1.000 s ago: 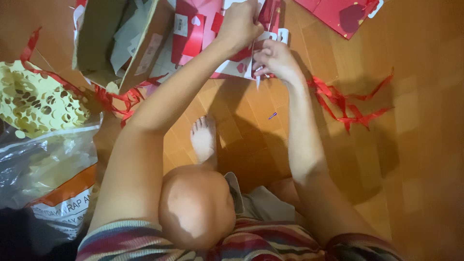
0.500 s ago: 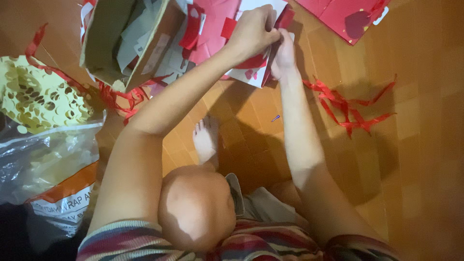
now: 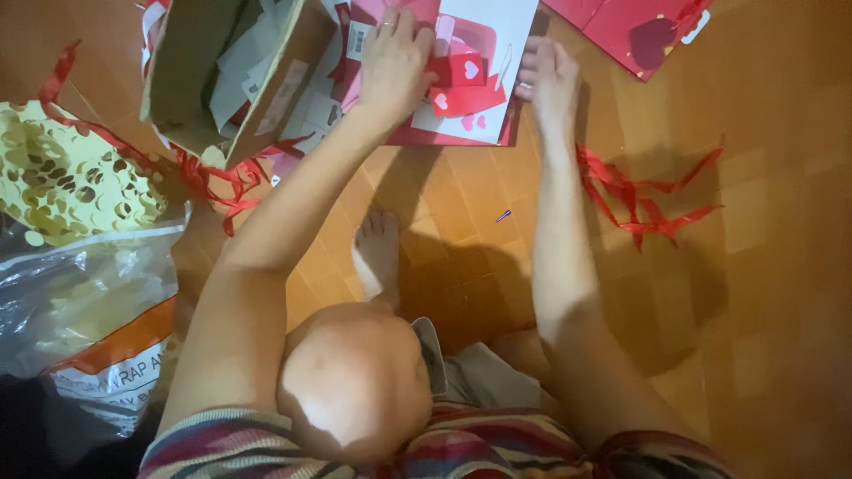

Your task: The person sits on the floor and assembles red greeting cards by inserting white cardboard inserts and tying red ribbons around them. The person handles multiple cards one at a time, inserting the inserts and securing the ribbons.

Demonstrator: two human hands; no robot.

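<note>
Closest to us are our own bent knee (image 3: 355, 377) and a striped garment (image 3: 426, 452), with a bare foot (image 3: 377, 257) resting on the wooden floor (image 3: 754, 310) just beyond. To the left lies a clear plastic bag (image 3: 89, 302), and past it a pale yellow sheet punched with holes (image 3: 62, 177).

Both arms stretch forward. To the right of our right forearm, a tangle of red ribbon (image 3: 648, 200) lies on the floor, apart from the arm.

Farther out, our left hand (image 3: 395, 66) rests palm down with its fingers curled over a red and white card with hearts (image 3: 475, 80), pressing on its left part. Our right hand (image 3: 548, 84) lies at the card's right edge, fingers loosely bent and touching it; we cannot tell whether they pinch the edge or merely rest on it. The card lies flat on the floor.

Left of the card stands an open cardboard box (image 3: 235, 75) holding paper pieces, with more red ribbon strips (image 3: 213, 177) trailing beneath it. At the far right lies another red card (image 3: 639, 27).
</note>
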